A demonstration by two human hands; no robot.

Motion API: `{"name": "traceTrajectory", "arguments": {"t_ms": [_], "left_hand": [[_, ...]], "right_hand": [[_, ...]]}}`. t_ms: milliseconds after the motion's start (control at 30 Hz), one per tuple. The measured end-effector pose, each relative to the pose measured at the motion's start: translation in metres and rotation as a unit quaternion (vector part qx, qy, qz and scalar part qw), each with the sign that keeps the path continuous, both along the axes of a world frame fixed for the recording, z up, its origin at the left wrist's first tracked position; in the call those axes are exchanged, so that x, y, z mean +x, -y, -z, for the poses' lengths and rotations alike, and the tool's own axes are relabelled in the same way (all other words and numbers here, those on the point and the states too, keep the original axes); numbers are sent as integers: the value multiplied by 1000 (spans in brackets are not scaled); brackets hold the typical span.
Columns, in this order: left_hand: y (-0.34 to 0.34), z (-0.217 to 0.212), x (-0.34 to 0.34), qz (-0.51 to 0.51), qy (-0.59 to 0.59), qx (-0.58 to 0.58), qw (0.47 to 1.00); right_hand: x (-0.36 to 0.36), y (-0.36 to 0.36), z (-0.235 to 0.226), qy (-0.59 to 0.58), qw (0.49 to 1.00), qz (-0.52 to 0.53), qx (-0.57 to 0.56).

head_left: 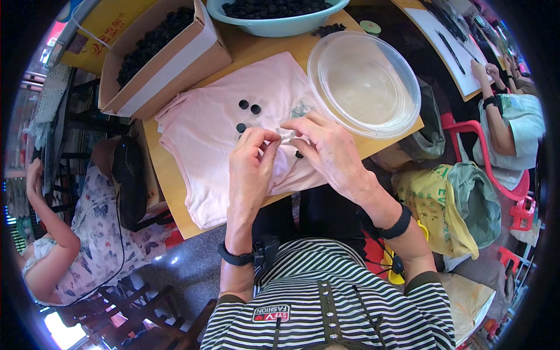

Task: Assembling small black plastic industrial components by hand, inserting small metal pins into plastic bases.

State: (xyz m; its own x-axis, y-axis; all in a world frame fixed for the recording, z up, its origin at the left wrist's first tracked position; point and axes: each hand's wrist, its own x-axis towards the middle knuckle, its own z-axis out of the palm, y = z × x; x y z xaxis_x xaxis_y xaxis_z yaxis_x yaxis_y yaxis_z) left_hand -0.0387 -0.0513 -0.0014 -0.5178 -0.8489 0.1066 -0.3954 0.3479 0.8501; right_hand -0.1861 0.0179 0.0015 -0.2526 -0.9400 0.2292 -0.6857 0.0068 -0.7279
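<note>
Over a pink cloth (204, 140), spread on a wooden table, both my hands meet at a small white piece (286, 135). My left hand (249, 163) pinches one side of it between thumb and forefinger. From the other side, the thumb and fingers of my right hand (333, 150) close on it. Fingertips cover much of the piece, so its exact kind is unclear. Several small round black caps (243, 104) lie on the cloth just beyond my left hand, and another black piece (299, 154) is partly visible under my right hand.
A cardboard box (175, 67) of black pieces stands at the far left. Beside it is a light blue basin (280, 25) with more. A clear round plastic container (364, 84) sits at the table's right. Other people work on both sides; a yellow bag (429, 201) is at right.
</note>
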Motion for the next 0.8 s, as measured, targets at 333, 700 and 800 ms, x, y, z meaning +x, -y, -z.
{"name": "traceTrajectory", "arguments": {"t_ms": [333,700,800], "left_hand": [[0,9,4,-4,-38,79,996],[-3,9,6,5,-176,221,959],[-6,7,3,5,-215,211,954]], "right_hand": [[1,-2,-3,15,1000,-2,27],[3,-8,-4,55,998,1,9],[2,-2,-3,125,992,-16,1]]}}
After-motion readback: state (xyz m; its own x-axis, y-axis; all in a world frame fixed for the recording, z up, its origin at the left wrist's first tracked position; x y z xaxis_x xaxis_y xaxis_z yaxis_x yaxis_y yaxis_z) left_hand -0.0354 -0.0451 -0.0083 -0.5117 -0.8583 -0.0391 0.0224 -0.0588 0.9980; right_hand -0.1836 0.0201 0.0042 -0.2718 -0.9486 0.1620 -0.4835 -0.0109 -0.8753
